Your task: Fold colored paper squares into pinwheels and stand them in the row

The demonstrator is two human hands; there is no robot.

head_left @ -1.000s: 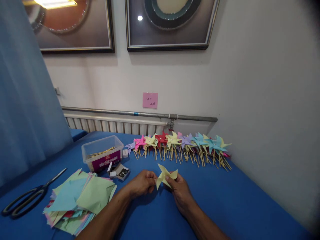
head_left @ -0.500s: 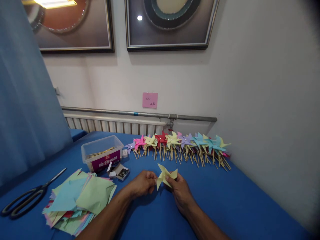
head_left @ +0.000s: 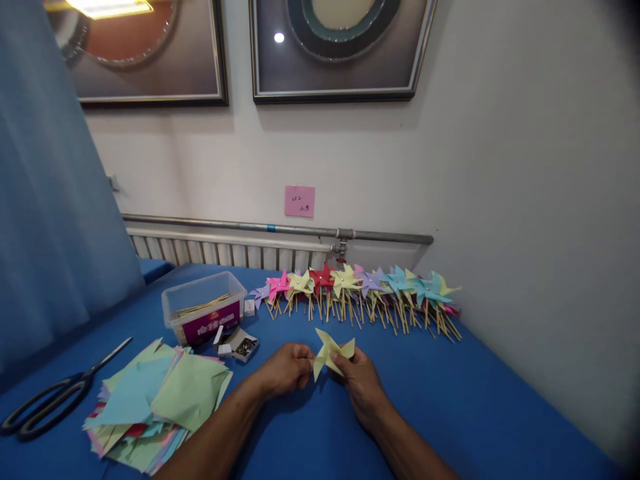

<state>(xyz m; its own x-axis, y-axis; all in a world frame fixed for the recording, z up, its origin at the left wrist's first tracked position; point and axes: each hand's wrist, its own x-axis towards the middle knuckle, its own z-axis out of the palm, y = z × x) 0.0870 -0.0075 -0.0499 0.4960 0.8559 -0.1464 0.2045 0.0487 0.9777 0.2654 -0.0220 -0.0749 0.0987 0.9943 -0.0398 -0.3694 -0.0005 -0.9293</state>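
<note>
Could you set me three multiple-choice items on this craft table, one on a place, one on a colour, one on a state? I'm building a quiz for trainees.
1. Where do the scissors lie?
A. at the table's left edge, left of the paper stack
B. inside the plastic box
C. among the finished pinwheels

2. What colour is the folded paper pinwheel in the hands?
A. red
B. pale yellow
C. purple

3. How is that pinwheel held?
A. lying loose on the blue table
B. pinned to the wall
C. pinched between the left hand and the right hand, above the table

Answers:
1 A: the black handles rest by the left edge, beside the stack.
2 B: its blades are pale yellow.
3 C: fingers of both hands grip it.
</note>
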